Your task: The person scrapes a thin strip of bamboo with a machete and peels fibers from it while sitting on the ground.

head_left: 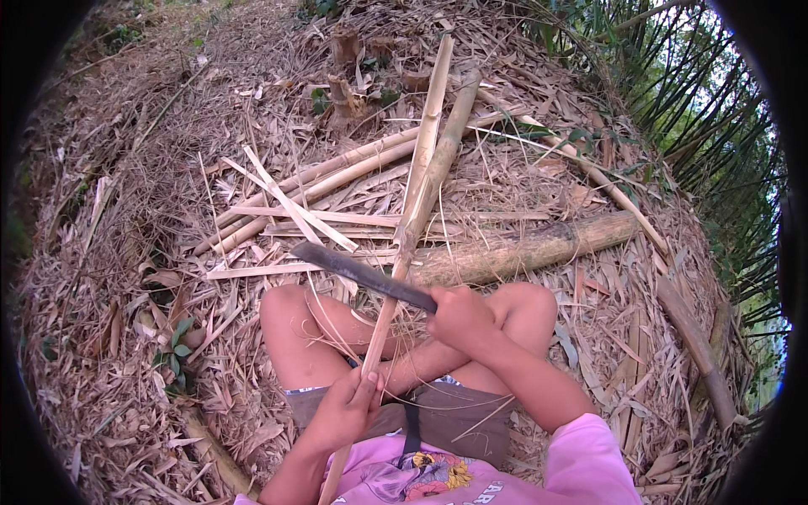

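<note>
Our left fingers (367, 389) pinch the bamboo strip (383, 330); our right fingers (443, 301) clasp the knife (349, 268) crossing over it.

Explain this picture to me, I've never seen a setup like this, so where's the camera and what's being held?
There's no machine here: these are a person's own bare hands. A wide fisheye camera worn on the head looks down, so straight edges bend and the corners go black. The person sits cross-legged. The left hand grips a long pale strip; the right hand holds a dark blade, which crosses the strip. Ahead, on ground covered in dry leaves, lie a thick bamboo pole and loose split pieces.
</note>
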Available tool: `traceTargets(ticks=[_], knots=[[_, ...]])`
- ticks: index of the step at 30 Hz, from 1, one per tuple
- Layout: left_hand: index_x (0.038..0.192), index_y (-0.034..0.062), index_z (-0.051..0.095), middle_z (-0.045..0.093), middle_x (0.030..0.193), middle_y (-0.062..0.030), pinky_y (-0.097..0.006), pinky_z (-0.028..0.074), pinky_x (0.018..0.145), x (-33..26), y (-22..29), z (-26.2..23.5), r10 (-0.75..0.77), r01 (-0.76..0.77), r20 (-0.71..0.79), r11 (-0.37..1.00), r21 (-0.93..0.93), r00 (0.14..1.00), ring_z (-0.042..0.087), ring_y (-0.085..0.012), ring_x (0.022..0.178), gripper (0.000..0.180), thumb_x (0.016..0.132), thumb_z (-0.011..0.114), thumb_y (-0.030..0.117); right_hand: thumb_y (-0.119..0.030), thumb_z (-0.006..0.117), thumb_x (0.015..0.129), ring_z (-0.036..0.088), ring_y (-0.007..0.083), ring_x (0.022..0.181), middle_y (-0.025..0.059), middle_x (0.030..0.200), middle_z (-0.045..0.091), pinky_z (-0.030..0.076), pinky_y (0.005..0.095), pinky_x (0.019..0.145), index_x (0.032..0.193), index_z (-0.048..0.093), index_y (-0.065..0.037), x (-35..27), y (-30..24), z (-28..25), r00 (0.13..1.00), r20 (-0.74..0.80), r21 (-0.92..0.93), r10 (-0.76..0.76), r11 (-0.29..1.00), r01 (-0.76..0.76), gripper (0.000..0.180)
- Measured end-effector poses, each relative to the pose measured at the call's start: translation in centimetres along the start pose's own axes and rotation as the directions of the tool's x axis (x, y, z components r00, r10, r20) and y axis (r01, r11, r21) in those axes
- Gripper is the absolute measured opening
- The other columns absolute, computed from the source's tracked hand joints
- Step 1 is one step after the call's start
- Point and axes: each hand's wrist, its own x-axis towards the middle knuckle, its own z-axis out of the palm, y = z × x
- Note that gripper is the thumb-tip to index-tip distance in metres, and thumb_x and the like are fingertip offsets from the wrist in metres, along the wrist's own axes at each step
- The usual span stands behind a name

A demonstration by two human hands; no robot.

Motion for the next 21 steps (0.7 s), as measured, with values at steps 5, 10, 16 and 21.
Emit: traceTargets(ticks=[5,10,16,21], knots=[[0.093,0.0076,0.051,0.043,0.063,0.0037,-0.023,0.030,0.043,0.3,-0.3,0.2,0.157,-0.143,-0.048,0.967,0.211,0.986,0.037,-0.0055,0.048,0.025,0.106,0.038,0.025,-0.016,0.065,0.078,0.068,0.0298,0.061,0.0131,0.069,0.068,0.055,0.0445,0.059,0.087,0.067,-0.010,-1.0,0.3,0.7,0.962,-0.113,-0.153,-0.248,0.961,0.230,0.010],[0.094,0.0086,0.051,0.041,0.062,0.0043,-0.023,0.029,0.041,0.5,-1.6,0.9,0.207,-0.194,-0.008,0.930,0.312,0.978,0.035,-0.0054,0.047,0.024,0.106,0.038,0.025,-0.016,0.062,0.081,0.069,0.0311,0.063,0.0151,0.070,0.068,0.055,0.0466,0.059,0.085,0.069,-0.010,3.6,4.5,0.5,0.982,-0.186,-0.219,-0.013,0.975,-0.028,0.010],[0.095,0.0088,0.050,0.039,0.063,0.0044,-0.024,0.027,0.040,1.1,-0.9,-0.1,-0.066,0.072,0.089,0.995,-0.072,0.994,0.033,-0.0069,0.045,0.023,0.106,0.038,0.025,-0.013,0.059,0.078,0.067,0.0408,0.068,0.0227,0.075,0.067,0.054,0.0501,0.065,0.088,0.070,-0.002,3.3,2.4,-1.1,0.992,0.102,-0.071,0.070,0.995,-0.063,0.018],[0.098,0.0102,0.047,0.026,0.062,0.0058,-0.023,0.018,0.038,0.5,1.1,-0.6,-0.124,0.187,0.206,0.929,-0.320,0.971,0.021,-0.0048,0.044,0.022,0.106,0.038,0.027,-0.014,0.062,0.078,0.066,0.0368,0.064,0.0176,0.067,0.066,0.054,0.0464,0.064,0.085,0.068,-0.001,1.5,1.3,0.0,0.982,0.182,0.250,0.042,0.964,-0.087,0.016]])
